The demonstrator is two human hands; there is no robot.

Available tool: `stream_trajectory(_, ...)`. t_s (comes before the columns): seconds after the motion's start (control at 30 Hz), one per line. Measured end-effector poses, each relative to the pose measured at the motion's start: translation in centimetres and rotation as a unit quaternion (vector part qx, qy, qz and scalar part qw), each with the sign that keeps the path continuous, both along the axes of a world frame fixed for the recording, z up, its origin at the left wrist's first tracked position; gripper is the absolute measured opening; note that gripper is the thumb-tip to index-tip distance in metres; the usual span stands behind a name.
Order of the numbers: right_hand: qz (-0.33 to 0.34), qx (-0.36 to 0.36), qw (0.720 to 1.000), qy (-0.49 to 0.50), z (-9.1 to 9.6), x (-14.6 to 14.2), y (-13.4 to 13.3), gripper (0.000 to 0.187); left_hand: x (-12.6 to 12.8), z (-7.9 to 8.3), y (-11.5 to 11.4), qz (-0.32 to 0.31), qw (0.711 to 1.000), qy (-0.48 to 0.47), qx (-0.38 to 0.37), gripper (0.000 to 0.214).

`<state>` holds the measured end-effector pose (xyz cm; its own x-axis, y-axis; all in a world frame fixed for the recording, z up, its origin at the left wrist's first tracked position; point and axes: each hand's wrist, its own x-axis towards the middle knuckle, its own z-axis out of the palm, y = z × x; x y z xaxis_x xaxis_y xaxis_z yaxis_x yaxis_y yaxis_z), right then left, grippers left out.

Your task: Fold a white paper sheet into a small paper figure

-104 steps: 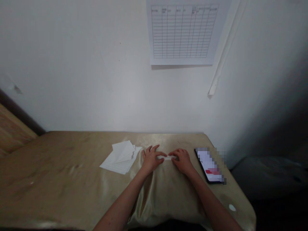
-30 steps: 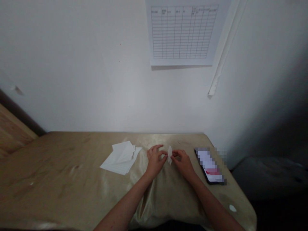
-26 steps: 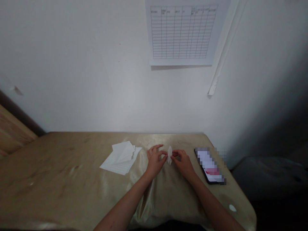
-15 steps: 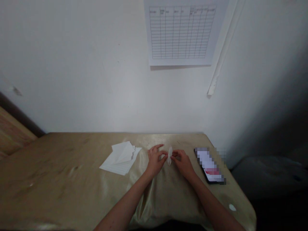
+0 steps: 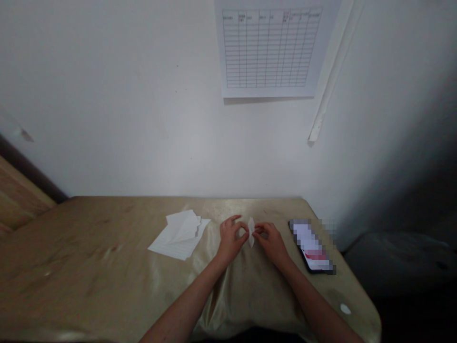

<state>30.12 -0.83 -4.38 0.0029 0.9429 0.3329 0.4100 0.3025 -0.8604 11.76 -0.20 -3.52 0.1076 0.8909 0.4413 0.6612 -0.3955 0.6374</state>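
A small folded piece of white paper [image 5: 251, 232] stands upright between my two hands, just above the table. My left hand [image 5: 231, 239] pinches its left side with thumb and fingers. My right hand [image 5: 272, 239] pinches its right side the same way. Both hands rest low over the shiny beige cloth of the table [image 5: 107, 267].
A loose pile of white lined sheets [image 5: 180, 233] lies to the left of my hands. A phone [image 5: 311, 247] with a lit screen lies to the right, near the table's right edge. A printed grid chart [image 5: 269, 47] hangs on the wall behind. A small white spot [image 5: 344, 308] marks the near right corner.
Earlier the paper lay flat as a strip under both hands; now it is turned upright and pinched between them. Over the last second the hands have barely moved.
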Motion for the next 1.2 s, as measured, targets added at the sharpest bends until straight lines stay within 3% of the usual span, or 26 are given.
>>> stream_trajectory(0.33,-0.007,0.011,1.000,-0.002,-0.5,-0.1,0.2,0.028,0.1,0.3,0.0,0.005,1.000,0.002,-0.006,0.007)
stream_trajectory(0.63,-0.017,0.063,0.996,-0.064,0.5,-0.4,-0.6,0.024,0.2,0.3,0.0,0.007,1.000,-0.004,-0.011,0.005)
stream_trajectory(0.9,-0.003,0.026,0.999,-0.018,1.1,-0.3,-0.6,0.010,0.1,0.3,-0.1,0.005,1.000,-0.002,0.002,0.005)
stream_trajectory(1.2,0.004,0.022,1.000,-0.014,1.1,-0.3,-0.4,0.010,0.0,0.5,-0.1,0.000,1.000,-0.012,0.000,0.006)
